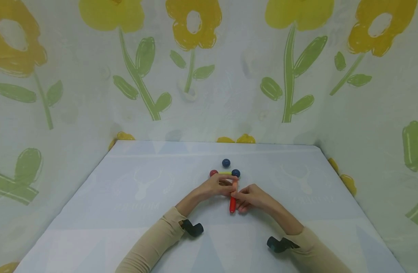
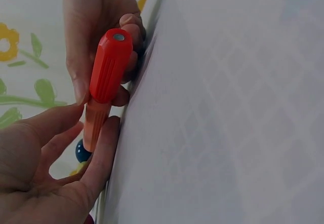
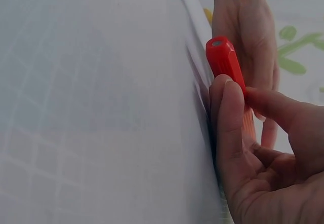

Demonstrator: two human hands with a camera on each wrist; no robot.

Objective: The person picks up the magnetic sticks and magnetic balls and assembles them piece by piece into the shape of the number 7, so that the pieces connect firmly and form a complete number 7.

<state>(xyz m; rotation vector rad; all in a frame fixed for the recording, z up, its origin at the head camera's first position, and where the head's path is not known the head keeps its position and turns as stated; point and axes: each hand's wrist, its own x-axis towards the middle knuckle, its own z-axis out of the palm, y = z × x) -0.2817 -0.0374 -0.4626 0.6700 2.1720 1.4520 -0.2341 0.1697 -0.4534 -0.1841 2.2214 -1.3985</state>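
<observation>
A red magnetic stick [image 1: 232, 206] with a round metal spot in its end points toward the person. It lines up end to end with an orange magnetic stick [image 2: 95, 125]. My left hand [image 1: 212, 187] pinches the orange stick between thumb and fingers. With thumb and fingertips, my right hand [image 1: 255, 198] grips the red stick close to where the two meet. At the far end of the orange stick is a dark blue ball [image 1: 235, 173]. From that ball a yellow stick [image 1: 225, 173] runs left to a dark red ball [image 1: 213, 173], partly hidden behind the left hand.
Another dark blue ball [image 1: 226, 163] lies just beyond the yellow stick. Everything rests on a pale patterned table cover [image 1: 133, 163]. Flower-printed sheets [image 1: 222, 94] rise behind and on both sides. Each wrist carries a black camera mount [image 1: 192, 228].
</observation>
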